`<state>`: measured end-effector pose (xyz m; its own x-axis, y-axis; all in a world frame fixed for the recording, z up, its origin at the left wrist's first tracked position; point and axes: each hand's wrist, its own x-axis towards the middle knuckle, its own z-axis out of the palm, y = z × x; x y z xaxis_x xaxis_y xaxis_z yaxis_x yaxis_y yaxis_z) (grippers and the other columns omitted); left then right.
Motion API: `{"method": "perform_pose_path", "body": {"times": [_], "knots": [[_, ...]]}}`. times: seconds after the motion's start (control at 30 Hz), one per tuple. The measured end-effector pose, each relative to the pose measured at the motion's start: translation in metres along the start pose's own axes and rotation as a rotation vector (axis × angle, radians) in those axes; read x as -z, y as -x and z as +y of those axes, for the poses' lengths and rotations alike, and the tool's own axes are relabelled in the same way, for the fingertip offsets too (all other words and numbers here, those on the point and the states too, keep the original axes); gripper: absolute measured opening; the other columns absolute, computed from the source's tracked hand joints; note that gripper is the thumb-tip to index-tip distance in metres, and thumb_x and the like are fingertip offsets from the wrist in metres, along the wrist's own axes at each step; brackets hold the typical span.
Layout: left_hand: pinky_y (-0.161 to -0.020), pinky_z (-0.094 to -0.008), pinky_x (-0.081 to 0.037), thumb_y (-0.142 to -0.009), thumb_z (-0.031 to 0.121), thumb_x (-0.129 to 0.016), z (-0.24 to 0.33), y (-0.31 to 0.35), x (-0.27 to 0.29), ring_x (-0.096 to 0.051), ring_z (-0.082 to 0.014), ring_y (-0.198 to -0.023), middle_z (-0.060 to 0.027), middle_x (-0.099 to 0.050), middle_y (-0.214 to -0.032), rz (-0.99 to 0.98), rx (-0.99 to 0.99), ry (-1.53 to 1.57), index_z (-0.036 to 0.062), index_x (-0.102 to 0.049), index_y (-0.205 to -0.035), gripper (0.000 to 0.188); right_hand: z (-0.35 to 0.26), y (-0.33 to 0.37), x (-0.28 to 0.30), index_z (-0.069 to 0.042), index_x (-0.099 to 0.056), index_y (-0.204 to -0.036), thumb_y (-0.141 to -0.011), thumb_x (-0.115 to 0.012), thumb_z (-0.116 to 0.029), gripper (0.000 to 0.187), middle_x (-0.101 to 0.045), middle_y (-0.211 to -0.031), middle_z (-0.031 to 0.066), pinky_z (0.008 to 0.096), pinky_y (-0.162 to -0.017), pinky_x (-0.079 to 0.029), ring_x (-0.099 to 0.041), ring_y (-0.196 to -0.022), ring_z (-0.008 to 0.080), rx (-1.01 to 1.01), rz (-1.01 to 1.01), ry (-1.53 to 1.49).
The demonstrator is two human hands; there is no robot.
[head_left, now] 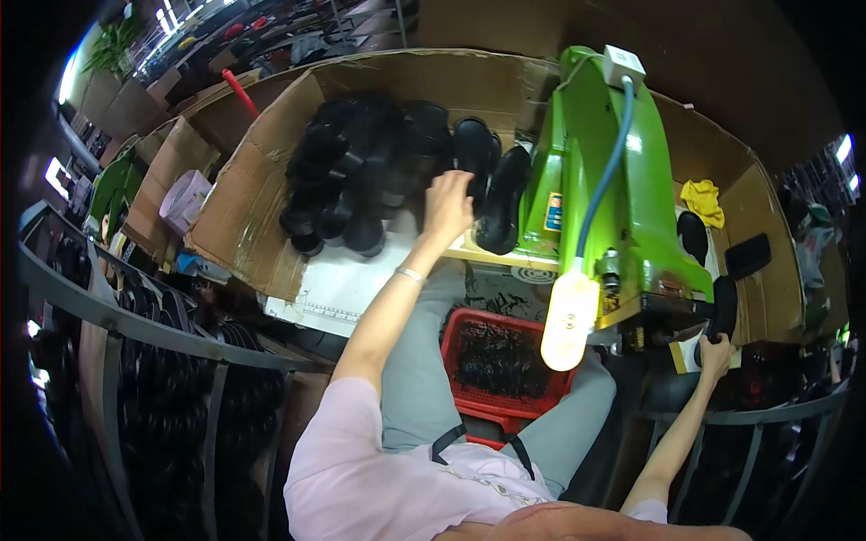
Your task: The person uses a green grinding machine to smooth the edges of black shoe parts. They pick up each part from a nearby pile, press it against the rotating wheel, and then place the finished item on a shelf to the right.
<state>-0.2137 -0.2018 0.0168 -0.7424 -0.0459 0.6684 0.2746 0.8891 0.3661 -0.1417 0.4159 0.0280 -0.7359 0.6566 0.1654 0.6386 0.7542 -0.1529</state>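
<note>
My left hand [448, 207] reaches over the bench with bent fingers closed at the end of a black shoe; the fingertips are partly lost against the dark material. Just beyond its fingers stands a black shoe [471, 144], and another glossy black shoe [503, 203] lies to its right, against the green machine [627, 171]. At the machine's right side, my right hand [715, 354] grips a black shoe [723, 307] by its near end. The shoe's far end is close to the machine's working head; I cannot tell whether they touch.
Black footwear [347, 171] is piled on the white bench top [347, 284] inside cardboard walls [257, 194]. A lit lamp [570, 320] hangs in front. Below, a red basket [505, 415] holds dark scraps. A yellow cloth [703, 202] lies right. Metal racks [162, 343] flank me.
</note>
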Motion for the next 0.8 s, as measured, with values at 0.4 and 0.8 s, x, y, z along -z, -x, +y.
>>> {"method": "perform_pose_path", "body": {"times": [0.4,0.8], "knots": [[-0.066,-0.0266,-0.041,-0.078,0.002,-0.069,0.037,0.046,0.061,-0.054,-0.0161,-0.075,-0.0075,-0.055,-0.084,0.280,0.217,0.533,0.0009,-0.060,-0.087,0.013,0.038,0.027,-0.011,-0.004,-0.056,-0.126,-0.085,-0.068,-0.047,0.061,-0.055,-0.128,0.0209,0.0454,-0.091,-0.048,-0.056,-0.113,0.0353,0.418,0.578,0.057],[-0.067,-0.0224,-0.039,-0.089,0.012,-0.069,0.148,0.261,0.191,-0.048,-0.0060,-0.079,-0.0001,-0.054,-0.089,-0.244,0.768,1.567,0.0019,-0.058,-0.094,0.016,-0.101,0.305,-0.047,-0.004,-0.024,-0.149,-0.069,-0.082,-0.052,0.110,-0.040,-0.144,0.0166,0.0442,-0.099,-0.045,-0.049,-0.125,0.0300,0.504,-1.549,-1.588]]}}
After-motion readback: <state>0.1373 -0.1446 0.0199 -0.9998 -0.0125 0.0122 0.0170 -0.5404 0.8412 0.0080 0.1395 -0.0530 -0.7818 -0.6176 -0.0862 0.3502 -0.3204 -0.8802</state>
